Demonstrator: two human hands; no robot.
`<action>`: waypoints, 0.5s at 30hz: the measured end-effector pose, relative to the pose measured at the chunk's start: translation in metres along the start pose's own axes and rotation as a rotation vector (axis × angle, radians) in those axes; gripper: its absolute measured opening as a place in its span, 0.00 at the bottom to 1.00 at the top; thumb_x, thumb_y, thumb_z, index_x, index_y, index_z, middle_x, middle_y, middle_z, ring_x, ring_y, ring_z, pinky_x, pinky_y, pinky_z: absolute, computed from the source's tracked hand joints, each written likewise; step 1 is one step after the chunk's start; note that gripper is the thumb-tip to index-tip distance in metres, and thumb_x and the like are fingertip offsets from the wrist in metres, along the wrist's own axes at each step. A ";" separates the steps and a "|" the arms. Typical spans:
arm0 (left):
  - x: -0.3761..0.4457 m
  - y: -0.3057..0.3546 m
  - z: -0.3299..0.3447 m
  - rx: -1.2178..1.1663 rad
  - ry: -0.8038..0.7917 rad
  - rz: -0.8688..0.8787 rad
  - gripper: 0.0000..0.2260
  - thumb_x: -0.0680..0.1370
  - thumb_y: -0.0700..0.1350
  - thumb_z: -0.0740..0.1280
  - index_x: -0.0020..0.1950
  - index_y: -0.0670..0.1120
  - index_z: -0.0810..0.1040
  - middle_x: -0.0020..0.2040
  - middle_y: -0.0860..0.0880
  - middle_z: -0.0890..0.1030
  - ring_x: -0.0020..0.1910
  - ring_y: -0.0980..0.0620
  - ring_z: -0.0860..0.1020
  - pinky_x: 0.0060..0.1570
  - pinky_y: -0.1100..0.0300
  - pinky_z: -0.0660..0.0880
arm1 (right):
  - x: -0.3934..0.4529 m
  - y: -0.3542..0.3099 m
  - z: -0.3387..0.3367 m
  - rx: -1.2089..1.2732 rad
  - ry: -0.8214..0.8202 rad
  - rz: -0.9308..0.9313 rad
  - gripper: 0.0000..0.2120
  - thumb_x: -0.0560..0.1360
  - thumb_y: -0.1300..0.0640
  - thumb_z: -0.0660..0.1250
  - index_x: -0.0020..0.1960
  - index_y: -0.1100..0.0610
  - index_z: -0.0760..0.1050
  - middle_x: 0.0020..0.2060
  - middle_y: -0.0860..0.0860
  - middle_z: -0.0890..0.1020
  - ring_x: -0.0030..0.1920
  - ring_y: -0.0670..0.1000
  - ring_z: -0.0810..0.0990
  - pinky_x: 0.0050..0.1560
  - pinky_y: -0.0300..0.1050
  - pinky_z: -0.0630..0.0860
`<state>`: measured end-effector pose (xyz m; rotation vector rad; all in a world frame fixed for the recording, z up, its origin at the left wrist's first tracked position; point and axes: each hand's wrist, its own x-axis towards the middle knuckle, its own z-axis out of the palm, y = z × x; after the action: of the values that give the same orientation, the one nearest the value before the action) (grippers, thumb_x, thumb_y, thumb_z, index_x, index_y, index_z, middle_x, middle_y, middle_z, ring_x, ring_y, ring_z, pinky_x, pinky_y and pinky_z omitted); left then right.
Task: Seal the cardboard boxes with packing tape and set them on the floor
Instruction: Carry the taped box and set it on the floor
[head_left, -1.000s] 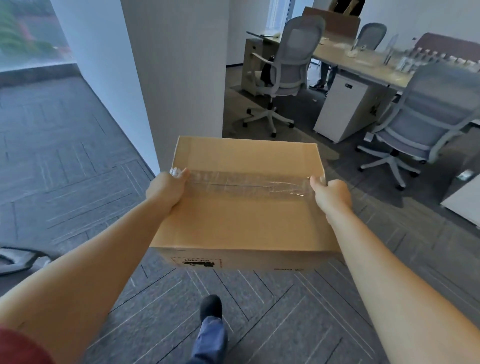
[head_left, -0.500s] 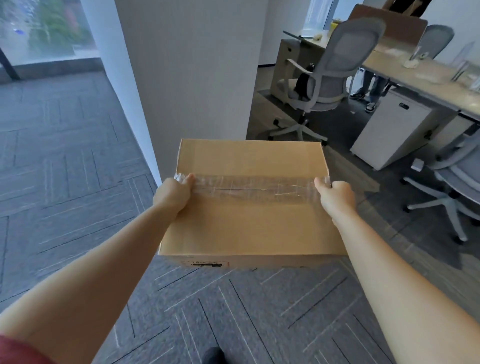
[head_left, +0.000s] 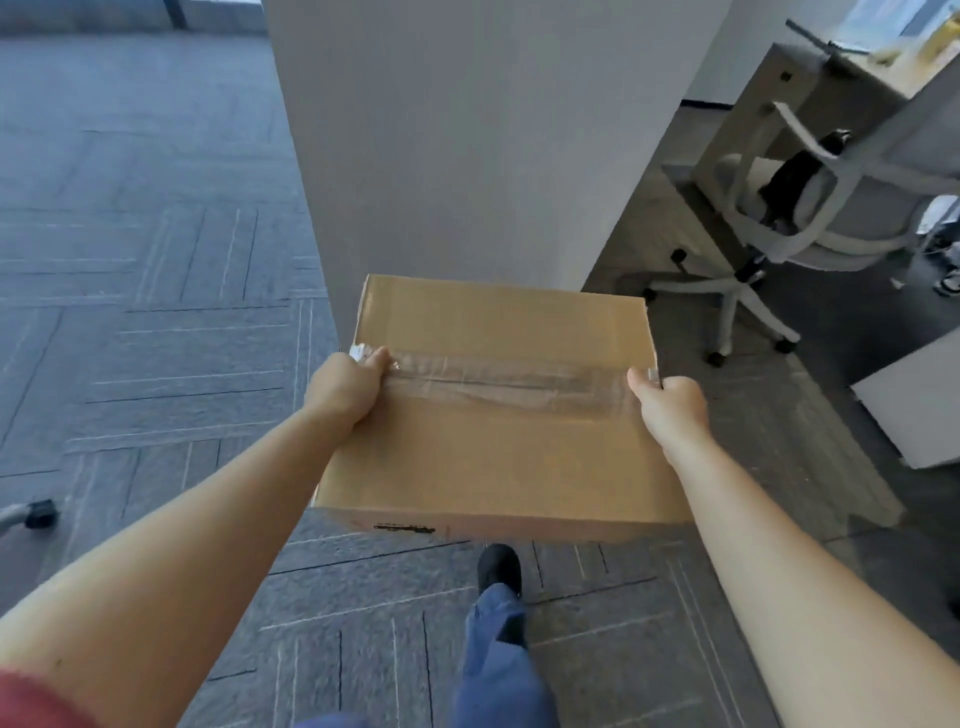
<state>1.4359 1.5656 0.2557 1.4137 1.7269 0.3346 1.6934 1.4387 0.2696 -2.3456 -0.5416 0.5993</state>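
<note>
A flat brown cardboard box (head_left: 498, 447) hangs in the air in front of me, above the carpet. Clear packing tape (head_left: 509, 376) runs across its closed top seam from side to side. My left hand (head_left: 345, 387) grips the box's left edge at the end of the tape. My right hand (head_left: 670, 402) grips the right edge at the other end. The fingers of both hands are hidden under the sides.
A white pillar (head_left: 467, 156) stands right behind the box. Grey carpet (head_left: 145, 312) spreads to the left. A white office chair (head_left: 789, 208) and a desk (head_left: 831, 67) are at the right, with a white cabinet corner (head_left: 914, 410). My shoe (head_left: 498, 569) steps below the box.
I have walked on with the box toward the pillar. The chair and desks slid to the right of the view, and my foot has come forward under the box.
</note>
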 end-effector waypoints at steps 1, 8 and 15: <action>0.014 0.005 0.013 -0.010 0.019 -0.030 0.24 0.79 0.53 0.58 0.63 0.32 0.71 0.60 0.35 0.76 0.59 0.37 0.74 0.57 0.52 0.69 | 0.024 -0.001 0.006 -0.019 -0.031 -0.009 0.20 0.77 0.48 0.60 0.31 0.58 0.61 0.30 0.51 0.67 0.41 0.55 0.70 0.42 0.46 0.64; 0.097 0.020 0.093 -0.022 0.089 -0.157 0.24 0.80 0.52 0.59 0.59 0.30 0.72 0.57 0.33 0.76 0.58 0.36 0.74 0.56 0.50 0.69 | 0.162 0.008 0.064 -0.087 -0.175 -0.044 0.19 0.78 0.49 0.59 0.32 0.57 0.62 0.30 0.51 0.66 0.34 0.54 0.67 0.34 0.44 0.62; 0.188 -0.033 0.168 -0.034 0.093 -0.253 0.20 0.79 0.52 0.61 0.38 0.36 0.71 0.37 0.39 0.74 0.50 0.36 0.75 0.42 0.52 0.67 | 0.246 0.062 0.160 -0.109 -0.248 -0.023 0.19 0.78 0.50 0.59 0.32 0.56 0.61 0.30 0.50 0.67 0.30 0.49 0.66 0.34 0.44 0.62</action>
<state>1.5405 1.6734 0.0503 1.1537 1.9416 0.2925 1.8201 1.6002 0.0506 -2.3771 -0.7278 0.8775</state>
